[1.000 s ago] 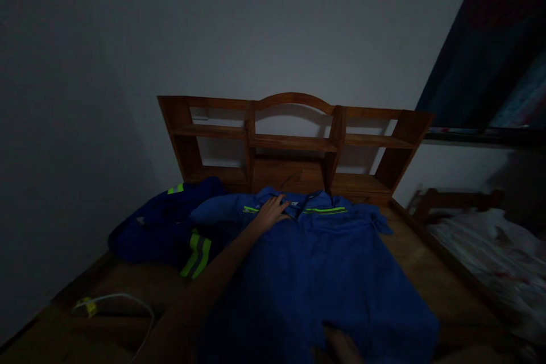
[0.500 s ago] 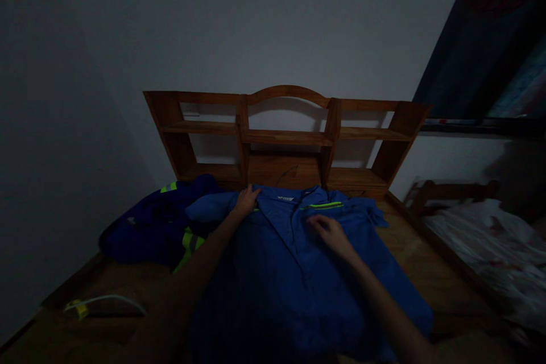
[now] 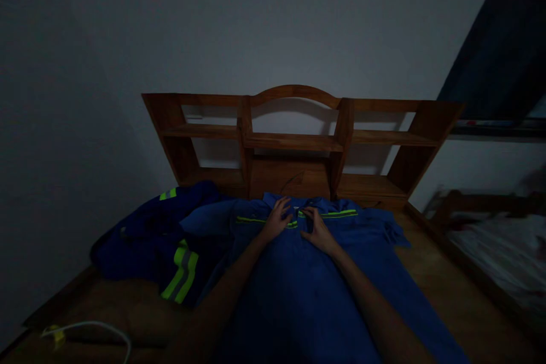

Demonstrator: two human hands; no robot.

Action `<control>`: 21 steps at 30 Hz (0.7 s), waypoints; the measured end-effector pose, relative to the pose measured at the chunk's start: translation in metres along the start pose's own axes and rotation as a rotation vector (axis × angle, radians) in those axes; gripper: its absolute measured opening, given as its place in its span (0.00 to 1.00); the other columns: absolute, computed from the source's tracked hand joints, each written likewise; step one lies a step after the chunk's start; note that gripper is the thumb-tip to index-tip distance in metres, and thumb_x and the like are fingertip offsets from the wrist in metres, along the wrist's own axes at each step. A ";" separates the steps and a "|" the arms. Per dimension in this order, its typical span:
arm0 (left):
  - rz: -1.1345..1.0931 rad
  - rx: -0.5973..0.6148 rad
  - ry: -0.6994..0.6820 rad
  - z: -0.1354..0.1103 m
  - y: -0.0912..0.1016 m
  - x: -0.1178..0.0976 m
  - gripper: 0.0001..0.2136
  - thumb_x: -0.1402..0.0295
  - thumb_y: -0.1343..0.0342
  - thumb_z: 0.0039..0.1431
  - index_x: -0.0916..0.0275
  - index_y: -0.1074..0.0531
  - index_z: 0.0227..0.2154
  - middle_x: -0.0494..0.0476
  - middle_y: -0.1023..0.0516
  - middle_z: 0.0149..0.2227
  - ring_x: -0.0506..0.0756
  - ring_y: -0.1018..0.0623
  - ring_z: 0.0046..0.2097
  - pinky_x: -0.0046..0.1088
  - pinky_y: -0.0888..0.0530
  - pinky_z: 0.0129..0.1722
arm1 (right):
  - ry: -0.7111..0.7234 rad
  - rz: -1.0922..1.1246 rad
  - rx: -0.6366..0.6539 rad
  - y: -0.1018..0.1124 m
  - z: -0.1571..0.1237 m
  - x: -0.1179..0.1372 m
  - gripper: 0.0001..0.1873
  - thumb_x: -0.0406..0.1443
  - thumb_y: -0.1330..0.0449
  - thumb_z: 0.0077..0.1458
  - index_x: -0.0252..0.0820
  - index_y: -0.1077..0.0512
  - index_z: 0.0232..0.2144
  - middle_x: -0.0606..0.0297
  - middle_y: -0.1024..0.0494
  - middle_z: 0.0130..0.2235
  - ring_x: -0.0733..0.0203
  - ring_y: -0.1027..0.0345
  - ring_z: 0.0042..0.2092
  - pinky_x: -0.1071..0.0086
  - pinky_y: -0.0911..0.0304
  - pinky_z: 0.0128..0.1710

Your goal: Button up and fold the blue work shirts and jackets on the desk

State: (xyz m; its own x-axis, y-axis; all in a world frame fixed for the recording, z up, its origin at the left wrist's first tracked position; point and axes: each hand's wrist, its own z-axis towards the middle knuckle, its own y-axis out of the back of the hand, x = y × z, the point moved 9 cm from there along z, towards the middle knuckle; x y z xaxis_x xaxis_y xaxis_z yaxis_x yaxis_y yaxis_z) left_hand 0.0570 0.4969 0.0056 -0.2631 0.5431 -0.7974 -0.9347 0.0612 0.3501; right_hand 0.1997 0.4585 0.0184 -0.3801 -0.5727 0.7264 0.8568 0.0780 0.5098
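A blue work jacket (image 3: 315, 296) with thin yellow-green stripes lies spread front up, its collar toward the wooden shelf unit. Its two front panels meet near the middle, below the collar. My left hand (image 3: 276, 222) rests on the left panel beside the front edge, fingers spread against the cloth. Opposite it, my right hand (image 3: 319, 233) has its fingertips on the right panel's edge, at the inner end of the stripe, and grips the cloth there. Dim light blurs the fingertips. Both forearms cross the lower part of the jacket.
Left of the jacket is a bunched darker blue garment (image 3: 128, 244) with wide reflective bands. A white cord (image 3: 94, 323) with a yellow tag lies at the lower left. Behind stands the wooden shelf unit (image 3: 294, 141); whitish plastic-looking sheeting (image 3: 503, 256) is at the right.
My left hand has moved right from the left side of the collar to the middle. The gaping front has come together, and my right hand has moved up slightly to the edge.
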 end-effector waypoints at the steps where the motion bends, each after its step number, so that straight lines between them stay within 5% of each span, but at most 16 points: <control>1: 0.047 0.019 -0.020 -0.003 -0.001 -0.001 0.27 0.68 0.47 0.57 0.56 0.46 0.59 0.63 0.52 0.63 0.59 0.36 0.59 0.42 0.35 0.57 | 0.002 -0.008 0.010 -0.001 0.000 -0.002 0.37 0.30 0.40 0.43 0.40 0.49 0.55 0.53 0.39 0.56 0.55 0.47 0.59 0.58 0.52 0.59; 9: 0.320 0.167 -0.017 -0.007 -0.006 -0.015 0.43 0.52 0.37 0.45 0.56 0.51 0.62 0.63 0.59 0.65 0.63 0.50 0.65 0.44 0.44 0.61 | -0.023 -0.008 0.038 0.006 -0.006 0.004 0.50 0.35 0.37 0.45 0.45 0.62 0.63 0.55 0.43 0.60 0.55 0.52 0.62 0.57 0.55 0.61; 14: 0.376 0.236 -0.050 -0.011 -0.009 -0.027 0.44 0.51 0.38 0.44 0.54 0.52 0.62 0.61 0.60 0.66 0.63 0.52 0.65 0.44 0.45 0.62 | -0.038 -0.028 0.084 0.014 -0.019 0.008 0.53 0.38 0.35 0.46 0.46 0.64 0.65 0.55 0.45 0.61 0.54 0.50 0.61 0.56 0.52 0.61; 17: 0.398 0.255 -0.046 -0.012 -0.009 -0.032 0.44 0.51 0.38 0.45 0.54 0.52 0.62 0.61 0.59 0.66 0.63 0.52 0.65 0.44 0.46 0.62 | 0.011 -0.163 0.109 0.016 -0.020 0.021 0.45 0.39 0.37 0.49 0.47 0.56 0.63 0.58 0.46 0.62 0.54 0.50 0.61 0.58 0.51 0.60; 21: 0.398 0.241 -0.042 -0.013 -0.008 -0.031 0.39 0.52 0.41 0.49 0.53 0.50 0.62 0.59 0.57 0.65 0.61 0.50 0.65 0.42 0.45 0.62 | 0.055 -0.546 0.178 0.013 -0.031 0.059 0.20 0.37 0.43 0.56 0.43 0.35 0.52 0.56 0.35 0.55 0.51 0.41 0.56 0.57 0.45 0.56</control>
State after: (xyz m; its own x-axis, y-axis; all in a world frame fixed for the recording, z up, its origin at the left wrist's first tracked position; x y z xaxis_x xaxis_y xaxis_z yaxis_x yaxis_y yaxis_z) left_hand 0.0694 0.4691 0.0211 -0.5756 0.5973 -0.5585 -0.6791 0.0313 0.7334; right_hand 0.1990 0.4000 0.0536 -0.7283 -0.6093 0.3135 0.4678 -0.1077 0.8773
